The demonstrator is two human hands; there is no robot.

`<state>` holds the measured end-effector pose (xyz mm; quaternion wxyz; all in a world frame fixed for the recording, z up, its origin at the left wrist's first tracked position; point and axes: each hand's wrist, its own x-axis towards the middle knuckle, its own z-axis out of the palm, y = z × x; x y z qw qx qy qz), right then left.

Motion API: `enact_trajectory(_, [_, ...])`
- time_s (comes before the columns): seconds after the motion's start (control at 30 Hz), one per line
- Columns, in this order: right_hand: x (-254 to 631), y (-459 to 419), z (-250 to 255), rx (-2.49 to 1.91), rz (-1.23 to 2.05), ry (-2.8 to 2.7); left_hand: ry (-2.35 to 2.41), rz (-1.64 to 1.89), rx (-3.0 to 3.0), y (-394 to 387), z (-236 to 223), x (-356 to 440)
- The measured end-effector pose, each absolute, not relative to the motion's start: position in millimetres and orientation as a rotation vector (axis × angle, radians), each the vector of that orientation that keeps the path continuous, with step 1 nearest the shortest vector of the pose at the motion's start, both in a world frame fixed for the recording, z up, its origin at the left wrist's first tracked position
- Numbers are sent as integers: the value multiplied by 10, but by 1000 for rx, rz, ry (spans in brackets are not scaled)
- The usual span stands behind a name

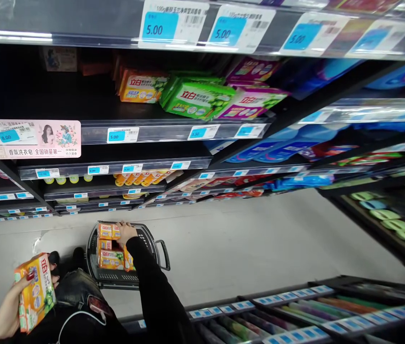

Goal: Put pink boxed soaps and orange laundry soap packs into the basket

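My left hand (pixel 26 291) is wrapped around orange soap packs (pixel 39 286), held at the lower left, with the thumb across the front. Inside the black shopping basket (pixel 152 239) on the floor, several more orange soap packs (pixel 111 259) lie side by side. My right hand (pixel 127 232) reaches down into the basket, its fingers curled on an orange soap pack (pixel 115 231) at the far side. Part of that pack is hidden by the hand, and my dark sleeve covers some of the basket.
On the shelf ahead are orange soap packs (pixel 141 87), green soap packs (pixel 202 98) and purple soap packs (pixel 254 101). A pink sign (pixel 30 138) hangs from the shelf edge. Another shelf (pixel 288 315) stands lower right. The basket's handle (pixel 164 255) sticks out rightward. A phone (pixel 96 306) with a white cable lies near my lap.
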<state>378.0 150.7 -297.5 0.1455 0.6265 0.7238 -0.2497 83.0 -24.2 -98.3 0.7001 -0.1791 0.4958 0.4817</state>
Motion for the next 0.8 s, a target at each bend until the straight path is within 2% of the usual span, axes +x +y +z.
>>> enact_trajectory(0.2, [3874,1553,-2707,2098,-917,2009,985,1107,-360,-244,-1006,793])
enact_trajectory(0.33, [3762,1294,-2095,2305,-1157,2132,982,1147,-269,-173,-800,936])
enact_trajectory(0.43, [3358,763,-1515,2280,-1390,2315,1154,1078,-1,-119,-782,1063])
enact_trajectory(0.47, [3183,572,-1340,2206,-1522,2403,1242,1056,140,-98,-812,1097])
enact_trajectory(0.5, [3009,402,-1188,2005,-1839,2514,1343,1025,305,-73,-853,1125])
enact_trajectory(0.53, [2848,266,-1065,1865,-1996,2573,1444,986,475,-44,-896,1144])
enact_trajectory(0.7, [2512,125,-915,1762,-2285,2538,1678,826,947,107,-881,1140])
enact_trajectory(0.73, [2525,152,-946,1698,-2440,2495,1626,799,959,126,-813,1125])
enact_trajectory(0.8, [2571,196,-1006,1530,-2964,2175,1453,726,935,147,-645,1084])
